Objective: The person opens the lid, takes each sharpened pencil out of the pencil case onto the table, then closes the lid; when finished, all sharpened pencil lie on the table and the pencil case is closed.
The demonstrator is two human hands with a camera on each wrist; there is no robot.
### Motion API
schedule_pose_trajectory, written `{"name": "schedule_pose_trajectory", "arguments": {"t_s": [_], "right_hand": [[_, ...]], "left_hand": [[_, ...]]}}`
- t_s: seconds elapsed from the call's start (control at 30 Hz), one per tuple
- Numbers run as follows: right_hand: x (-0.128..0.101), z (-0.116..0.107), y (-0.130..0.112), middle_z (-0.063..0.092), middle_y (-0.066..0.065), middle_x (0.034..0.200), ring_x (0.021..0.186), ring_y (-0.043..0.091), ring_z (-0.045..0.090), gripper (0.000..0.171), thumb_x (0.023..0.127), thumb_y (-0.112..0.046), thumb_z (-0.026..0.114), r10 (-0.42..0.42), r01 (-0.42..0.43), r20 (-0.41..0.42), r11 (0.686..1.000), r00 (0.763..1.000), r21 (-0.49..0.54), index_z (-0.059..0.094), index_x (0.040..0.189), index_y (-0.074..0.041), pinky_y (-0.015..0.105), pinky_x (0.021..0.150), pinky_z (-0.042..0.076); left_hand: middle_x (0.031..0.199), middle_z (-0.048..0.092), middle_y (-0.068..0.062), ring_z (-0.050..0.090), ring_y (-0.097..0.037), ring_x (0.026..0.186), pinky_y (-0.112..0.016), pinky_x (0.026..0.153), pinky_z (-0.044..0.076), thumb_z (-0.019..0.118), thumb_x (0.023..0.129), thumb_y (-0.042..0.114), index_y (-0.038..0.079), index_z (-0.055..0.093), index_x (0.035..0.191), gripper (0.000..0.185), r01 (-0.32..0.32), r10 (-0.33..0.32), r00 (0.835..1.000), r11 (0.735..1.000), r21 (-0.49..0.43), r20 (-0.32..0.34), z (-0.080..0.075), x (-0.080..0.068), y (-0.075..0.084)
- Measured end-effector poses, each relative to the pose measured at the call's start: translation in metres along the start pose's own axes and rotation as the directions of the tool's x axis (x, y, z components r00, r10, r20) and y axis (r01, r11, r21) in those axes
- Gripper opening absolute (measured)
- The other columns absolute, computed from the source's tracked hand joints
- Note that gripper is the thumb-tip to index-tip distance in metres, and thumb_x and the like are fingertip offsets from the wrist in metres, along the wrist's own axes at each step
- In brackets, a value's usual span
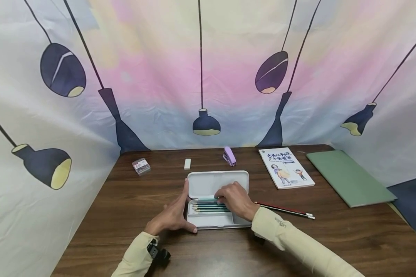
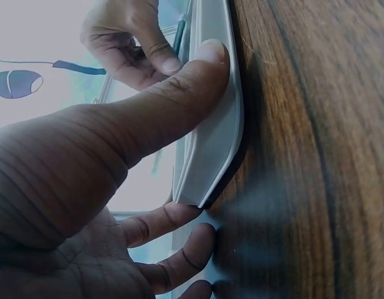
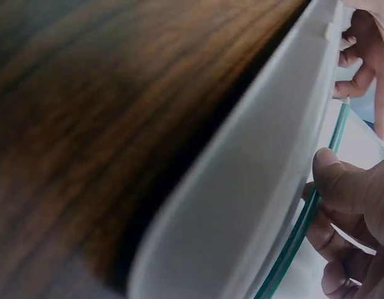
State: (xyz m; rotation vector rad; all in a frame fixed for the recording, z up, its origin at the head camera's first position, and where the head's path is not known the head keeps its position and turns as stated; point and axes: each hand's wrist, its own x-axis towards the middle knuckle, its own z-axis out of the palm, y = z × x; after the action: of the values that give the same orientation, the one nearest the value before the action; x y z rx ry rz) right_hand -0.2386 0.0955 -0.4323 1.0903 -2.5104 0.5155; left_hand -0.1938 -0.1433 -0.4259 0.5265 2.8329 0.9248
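Note:
An open white pencil case (image 1: 209, 220) lies on the table, its lid (image 1: 202, 184) folded back. Several green pencils (image 1: 208, 206) lie side by side in its rear compartment. My left hand (image 1: 170, 215) spans the case's left end, fingers spread; its thumb (image 2: 192, 81) presses the front wall and other fingertips touch near the corner. Over the right part of the case, my right hand (image 1: 236, 198) pinches a green pencil (image 3: 295, 240) between thumb and fingers, just above the case's rim in the right wrist view.
Right of the case lie red and black pencils (image 1: 287, 210). A white book (image 1: 287, 169) and a green folder (image 1: 350, 179) are farther right. Behind the case are a purple stapler (image 1: 229, 156) and a white eraser (image 1: 187, 164); a small clear box (image 1: 141, 166) sits back left.

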Motion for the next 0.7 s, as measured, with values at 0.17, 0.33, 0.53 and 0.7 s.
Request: {"name": "schedule_pose_trajectory", "arguments": {"t_s": [0.17, 0.33, 0.53, 0.7], "right_hand": [[-0.002, 0.001, 0.0, 0.064, -0.01, 0.077, 0.072, 0.006, 0.058, 0.012, 0.072, -0.015, 0.076, -0.006, 0.006, 0.013, 0.999, 1.0, -0.04, 0.073, 0.082, -0.02, 0.026, 0.062, 0.036], [-0.004, -0.002, 0.002, 0.065, -0.009, 0.079, 0.072, 0.006, 0.058, 0.011, 0.074, -0.016, 0.075, 0.005, -0.005, 0.004, 1.0, 1.0, -0.025, 0.073, 0.084, -0.02, 0.027, 0.062, 0.036], [-0.008, -0.01, 0.007, 0.066, -0.009, 0.082, 0.074, 0.005, 0.058, 0.012, 0.077, -0.016, 0.073, 0.032, -0.032, -0.013, 0.999, 0.999, 0.029, 0.073, 0.088, -0.018, 0.027, 0.063, 0.036], [-0.022, -0.024, 0.018, 0.067, -0.008, 0.081, 0.072, 0.004, 0.057, 0.014, 0.076, -0.016, 0.074, 0.075, -0.072, -0.056, 0.996, 0.996, 0.047, 0.073, 0.089, -0.017, 0.027, 0.064, 0.036]], "left_hand": [[0.111, 0.052, -0.003, 0.04, -0.026, 0.119, -0.077, 0.081, 0.01, 0.088, 0.045, 0.045, 0.018, -0.017, 0.144, 0.146, 0.007, -0.007, 1.0, 1.0, 0.0, 0.003, -0.001, 0.001, 0.0], [0.112, 0.052, -0.003, 0.04, -0.026, 0.118, -0.077, 0.082, 0.01, 0.087, 0.046, 0.045, 0.02, -0.018, 0.143, 0.146, 0.007, -0.007, 1.0, 1.0, 0.003, 0.0, -0.001, 0.001, 0.0], [0.11, 0.052, -0.003, 0.041, -0.025, 0.117, -0.076, 0.083, 0.01, 0.088, 0.046, 0.044, 0.023, -0.021, 0.142, 0.146, -0.001, 0.001, 1.0, 1.0, -0.001, -0.001, -0.001, 0.0, 0.001], [0.111, 0.052, -0.004, 0.041, -0.025, 0.117, -0.077, 0.082, 0.01, 0.088, 0.046, 0.043, 0.02, -0.019, 0.143, 0.146, -0.011, 0.011, 1.0, 1.0, -0.003, -0.007, 0.0, -0.001, 0.001]]}}
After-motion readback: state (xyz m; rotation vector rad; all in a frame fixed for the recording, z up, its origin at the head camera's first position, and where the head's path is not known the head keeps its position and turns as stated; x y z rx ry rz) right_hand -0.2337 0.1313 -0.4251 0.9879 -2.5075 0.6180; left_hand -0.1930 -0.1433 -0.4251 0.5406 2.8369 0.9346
